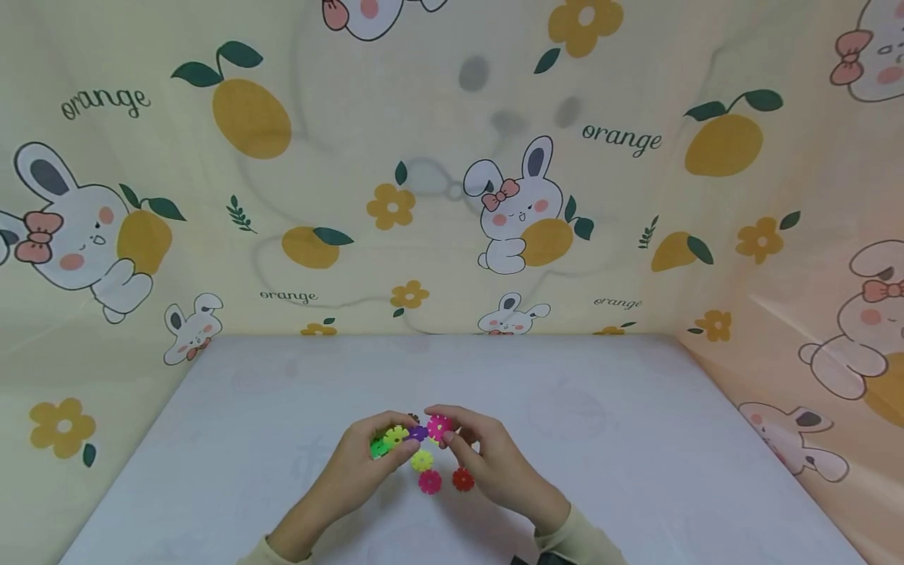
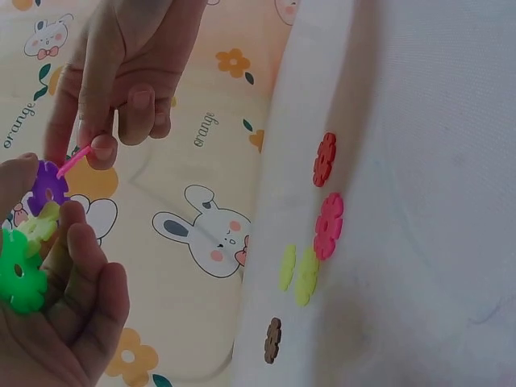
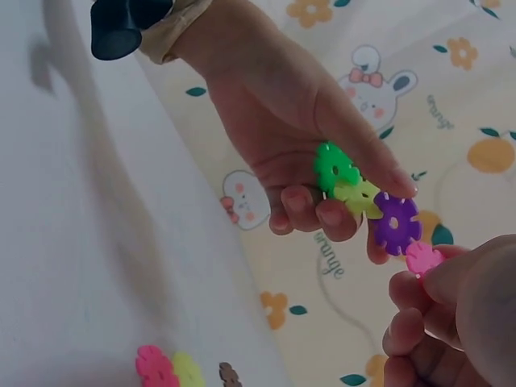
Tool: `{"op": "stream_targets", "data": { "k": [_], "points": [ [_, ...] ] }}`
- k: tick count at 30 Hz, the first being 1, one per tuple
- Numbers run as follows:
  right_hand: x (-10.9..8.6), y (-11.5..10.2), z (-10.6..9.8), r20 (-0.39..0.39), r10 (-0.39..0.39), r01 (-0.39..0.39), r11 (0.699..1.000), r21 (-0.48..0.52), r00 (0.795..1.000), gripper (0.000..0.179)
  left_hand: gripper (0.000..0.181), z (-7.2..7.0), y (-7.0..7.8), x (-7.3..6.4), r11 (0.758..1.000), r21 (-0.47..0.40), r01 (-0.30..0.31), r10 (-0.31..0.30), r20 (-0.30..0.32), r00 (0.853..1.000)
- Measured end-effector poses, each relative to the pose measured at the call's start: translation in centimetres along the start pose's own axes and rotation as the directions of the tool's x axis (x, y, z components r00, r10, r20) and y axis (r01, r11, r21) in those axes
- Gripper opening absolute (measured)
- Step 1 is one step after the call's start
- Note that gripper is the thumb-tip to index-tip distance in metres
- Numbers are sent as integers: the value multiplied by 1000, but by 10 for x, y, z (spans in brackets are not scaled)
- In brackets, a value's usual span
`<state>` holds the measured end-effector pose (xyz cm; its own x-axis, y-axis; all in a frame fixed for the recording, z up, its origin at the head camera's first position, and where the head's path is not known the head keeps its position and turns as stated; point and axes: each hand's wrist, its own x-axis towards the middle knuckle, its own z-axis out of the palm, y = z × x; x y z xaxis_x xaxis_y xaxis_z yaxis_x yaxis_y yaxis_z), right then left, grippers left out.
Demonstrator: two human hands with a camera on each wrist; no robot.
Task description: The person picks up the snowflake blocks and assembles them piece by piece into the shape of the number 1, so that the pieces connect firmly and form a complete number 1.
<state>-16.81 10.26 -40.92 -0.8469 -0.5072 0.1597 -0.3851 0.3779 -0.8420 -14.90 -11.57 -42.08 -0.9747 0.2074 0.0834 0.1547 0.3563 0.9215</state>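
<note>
My left hand holds a short chain of notched plastic flower discs above the table. The chain has a green disc, a yellow disc and a purple disc joined edge to edge. Its thumb and fingertips pinch the chain near the purple end, while the green disc lies by the palm. Between thumb and fingertips, my right hand pinches a pink disc. That disc meets the purple one at its edge, turned at an angle to it in the left wrist view.
Loose discs lie on the white table below the hands: a red one, a pink one, two yellow ones and a brown one. A patterned cloth with rabbits and oranges stands around the table's back and sides.
</note>
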Motion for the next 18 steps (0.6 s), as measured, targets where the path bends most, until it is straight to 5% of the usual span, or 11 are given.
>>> {"op": "stream_targets", "data": {
  "k": [13,18],
  "points": [
    [-1,-2,1,24,3,-2,999,-37,1000,38,31,0,-3,0,1000,-14,-10,10,32,999],
    [0,0,2,-25,-29,27,998,-60,999,41,32,-1,-2,1,1000,-3,-6,6,45,999]
  ]
}}
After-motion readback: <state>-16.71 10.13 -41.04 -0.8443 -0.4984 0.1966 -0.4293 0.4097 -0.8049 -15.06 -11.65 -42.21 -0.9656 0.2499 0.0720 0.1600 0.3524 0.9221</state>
